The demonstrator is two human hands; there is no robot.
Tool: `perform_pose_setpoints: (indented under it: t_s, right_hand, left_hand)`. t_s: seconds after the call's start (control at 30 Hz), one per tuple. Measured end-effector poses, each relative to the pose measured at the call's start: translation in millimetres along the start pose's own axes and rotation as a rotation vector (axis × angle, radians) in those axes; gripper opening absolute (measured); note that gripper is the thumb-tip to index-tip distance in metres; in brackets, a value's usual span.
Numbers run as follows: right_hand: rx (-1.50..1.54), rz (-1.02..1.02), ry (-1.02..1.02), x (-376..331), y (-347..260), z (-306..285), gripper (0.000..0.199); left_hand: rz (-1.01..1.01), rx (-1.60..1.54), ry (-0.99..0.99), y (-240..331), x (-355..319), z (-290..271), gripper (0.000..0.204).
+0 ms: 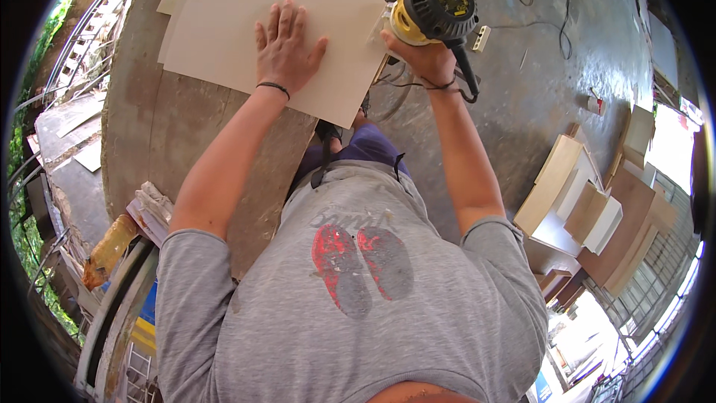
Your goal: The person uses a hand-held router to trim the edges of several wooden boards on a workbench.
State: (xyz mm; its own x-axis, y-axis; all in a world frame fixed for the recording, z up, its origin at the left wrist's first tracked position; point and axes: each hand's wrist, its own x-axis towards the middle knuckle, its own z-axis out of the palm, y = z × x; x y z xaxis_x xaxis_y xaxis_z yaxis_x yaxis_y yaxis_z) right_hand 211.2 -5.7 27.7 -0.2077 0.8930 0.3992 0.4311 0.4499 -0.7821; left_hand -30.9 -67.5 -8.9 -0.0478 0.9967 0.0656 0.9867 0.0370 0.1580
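A large pale board (pixel 216 26) lies flat over a brown work table (pixel 201 116), its right edge sticking out past the table. My left hand (pixel 287 56) rests palm down on the board with its fingers stretched out. At the board's right edge, my right hand (pixel 429 62) is wrapped round the lower body of a yellow and black trim router (pixel 444 7). The router stands upright, and its black cord (pixel 464 71) drops from the motor head beside my wrist. My hand and the motor head hide the router's bit and most of its base.
A pale power strip (pixel 482 38) sits on the grey floor (pixel 514 104) to the right, with loose cables (pixel 564 37) beyond it. A small can (pixel 596 104) stands farther right. Wooden box frames (pixel 558 188) and boards fill the lower right. Wood offcuts (pixel 153 209) lie at the left.
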Motion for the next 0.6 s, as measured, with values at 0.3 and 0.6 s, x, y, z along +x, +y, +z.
perform_pose_setpoints:
  t_s: [0.3,0.6]
  right_hand:
    - [0.003,-0.044,0.002,48.9,21.5,-13.6,0.05]
    - [-0.028,-0.054,0.067,101.8,60.7,-25.8,0.05]
  left_hand:
    - [-0.014,0.005,-0.043,0.2,-2.1,-1.1,0.069]
    - [0.001,-0.028,-0.051,0.0,-3.8,-6.8,0.071]
